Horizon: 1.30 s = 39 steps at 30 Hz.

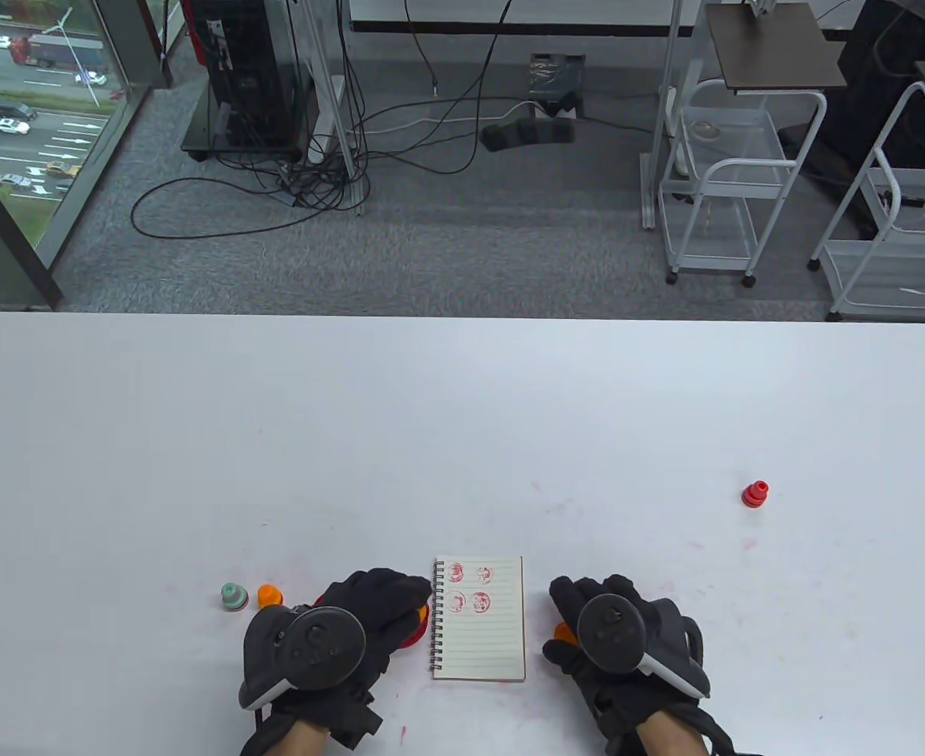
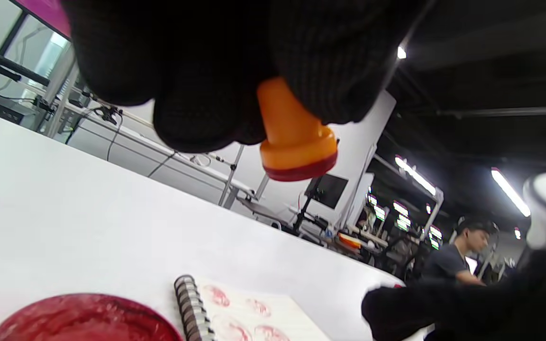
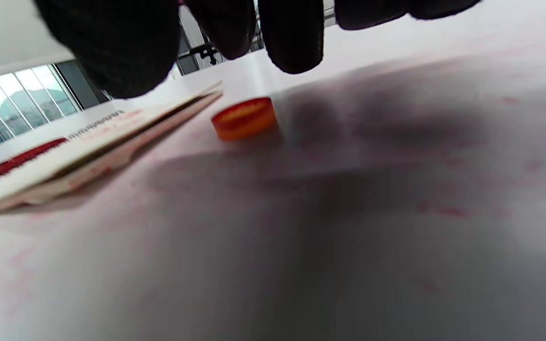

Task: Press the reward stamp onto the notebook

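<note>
1. I am holding the orange stamp (image 2: 296, 137) in my left hand (image 1: 336, 630), fingers clamped on its handle, inked face pointing down and clear of the table (image 1: 462, 409). It is hanging above the gap between the ink pad (image 2: 83, 319) and the notebook (image 1: 479, 618), not yet touching paper.
2. The notebook is lying open just right of my left hand, spiral edge toward it. Four red prints are already filling its top rows; the lined part below them is bare.
3. To do this step well, I judge I should be carrying the stamp over that bare lined area, keeping its face level, then pressing straight down without rocking, so the print is not smearing or overlapping the older ones.
4. My right hand (image 1: 619, 638) is hovering just right of the notebook, fingers spread and gripping nothing. I judge it would be useful pinning the page's right edge, since a light notebook may be sliding or lifting with the stamp.
5. A small orange cap (image 3: 244, 118) is sitting on the table under my right fingers, beside the notebook.
6. Containers: the round ink pad is lying open just left of the spiral, full of wet red ink.
7. Farther out: a green stamp (image 1: 233, 596) and another orange one (image 1: 268, 594) are standing left of my left hand; a red stamp (image 1: 755, 494) is standing well apart to the right.
</note>
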Tool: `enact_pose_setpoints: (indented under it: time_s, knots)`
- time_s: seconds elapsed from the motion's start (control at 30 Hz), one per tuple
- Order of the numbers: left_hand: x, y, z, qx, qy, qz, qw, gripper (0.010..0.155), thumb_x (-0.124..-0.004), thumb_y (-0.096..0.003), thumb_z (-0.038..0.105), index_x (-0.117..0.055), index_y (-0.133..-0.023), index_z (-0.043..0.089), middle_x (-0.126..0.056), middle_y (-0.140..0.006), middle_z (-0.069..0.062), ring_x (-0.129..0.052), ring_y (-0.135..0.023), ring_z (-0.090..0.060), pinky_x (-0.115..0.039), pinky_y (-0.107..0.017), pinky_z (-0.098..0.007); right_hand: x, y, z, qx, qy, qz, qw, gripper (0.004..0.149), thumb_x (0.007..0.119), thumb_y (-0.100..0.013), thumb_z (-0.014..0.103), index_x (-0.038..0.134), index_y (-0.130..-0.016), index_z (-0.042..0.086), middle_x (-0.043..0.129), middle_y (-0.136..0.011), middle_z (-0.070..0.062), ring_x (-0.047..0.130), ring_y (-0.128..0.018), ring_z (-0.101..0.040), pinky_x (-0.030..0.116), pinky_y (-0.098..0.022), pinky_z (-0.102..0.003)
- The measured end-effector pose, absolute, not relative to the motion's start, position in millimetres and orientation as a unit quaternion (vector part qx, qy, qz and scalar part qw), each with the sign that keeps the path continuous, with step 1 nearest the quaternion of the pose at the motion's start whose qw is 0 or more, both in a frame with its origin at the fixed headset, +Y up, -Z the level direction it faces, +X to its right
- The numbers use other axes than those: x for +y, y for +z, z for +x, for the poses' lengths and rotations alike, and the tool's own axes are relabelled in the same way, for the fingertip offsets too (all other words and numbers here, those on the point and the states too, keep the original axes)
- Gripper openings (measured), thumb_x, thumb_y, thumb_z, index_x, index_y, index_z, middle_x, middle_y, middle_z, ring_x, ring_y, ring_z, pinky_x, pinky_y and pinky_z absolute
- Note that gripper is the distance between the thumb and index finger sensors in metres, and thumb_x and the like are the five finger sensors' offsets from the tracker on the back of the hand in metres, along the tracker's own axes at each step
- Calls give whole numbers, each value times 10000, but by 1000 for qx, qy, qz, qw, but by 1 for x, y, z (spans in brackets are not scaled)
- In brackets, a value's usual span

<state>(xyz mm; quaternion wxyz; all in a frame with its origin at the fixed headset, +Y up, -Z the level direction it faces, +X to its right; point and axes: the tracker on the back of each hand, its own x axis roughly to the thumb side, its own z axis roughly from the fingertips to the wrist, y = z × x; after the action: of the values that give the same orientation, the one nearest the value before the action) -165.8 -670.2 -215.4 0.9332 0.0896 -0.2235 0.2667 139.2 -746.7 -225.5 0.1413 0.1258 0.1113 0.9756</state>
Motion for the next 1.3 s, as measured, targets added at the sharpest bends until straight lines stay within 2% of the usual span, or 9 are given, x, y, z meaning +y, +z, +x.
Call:
enact_pose_setpoints:
  time_s: [0.23, 0.53, 0.7, 0.77, 0.83, 0.97, 1.13, 1.3]
  knots:
    - [-674, -214, -174, -216, 268, 101, 933, 450, -880, -410, 345, -944, -843, 238, -989, -826, -75, -1033, -615, -223, -884, -533, -426, -758, -228, 133, 135, 978, 114, 108, 767, 825, -415, 421, 500, -1059, 162, 516, -1070, -163, 480, -933, -546, 546, -659, -647]
    - [-679, -220, -186, -194, 292, 97, 932, 451, -881, -408, 347, -948, -839, 234, -992, -820, -77, -1032, -575, -193, -892, -509, -408, -758, -229, 134, 120, 982, 92, 117, 599, 819, -425, 345, 629, -971, 184, 594, -999, -149, 536, -893, -483, 589, -629, -573]
    - [-680, -220, -185, -194, 287, 95, 933, 452, -883, -406, 342, -948, -840, 234, -991, -822, -76, -1032, -576, -193, -893, -509, -407, -753, -226, 131, 104, 984, 103, 103, 579, 827, -432, 329, 652, -965, 189, 636, -991, -204, 610, -880, -509, 660, -601, -594]
    - [-681, -219, -183, -197, 294, 92, 931, 451, -883, -407, 339, -947, -841, 234, -991, -822, -82, -1033, -576, -193, -893, -510, -407, -747, -226, 131, 89, 983, 105, 118, 585, 821, -441, 310, 627, -972, 162, 654, -991, -223, 680, -859, -534, 709, -573, -613]
    - [-683, -219, -181, -199, 308, 90, 926, 452, -882, -408, 340, -945, -843, 236, -988, -826, -73, -1033, -581, -192, -893, -517, -406, -741, -224, 132, 66, 979, 113, 156, 587, 809, -451, 273, 600, -982, 140, 673, -984, -212, 790, -806, -496, 765, -546, -585]
    - [-689, -220, -175, -204, 325, 74, 920, 451, -881, -409, 339, -945, -844, 235, -988, -828, -79, -1034, -583, -193, -892, -520, -407, -732, -217, 127, 14, 958, 143, 249, 575, 801, -449, 202, 606, -984, 120, 661, -982, -193, 828, -774, -442, 783, -531, -554]
    - [-689, -215, -160, -227, 370, 81, 897, 454, -880, -410, 343, -944, -846, 232, -988, -826, -79, -1032, -583, -192, -893, -518, -406, -718, -207, 114, -24, 927, 190, 322, 568, 833, -426, 232, 677, -968, 172, 739, -958, -152, 845, -768, -436, 788, -531, -552]
    - [-689, -208, -140, -241, 414, 107, 871, 472, -882, -406, 354, -935, -852, 213, -994, -803, -89, -1037, -554, -183, -899, -502, -402, -711, -197, 99, -31, 902, 211, 374, 655, 850, -413, 260, 603, -1010, 151, 782, -929, -140, 849, -768, -440, 784, -533, -566]
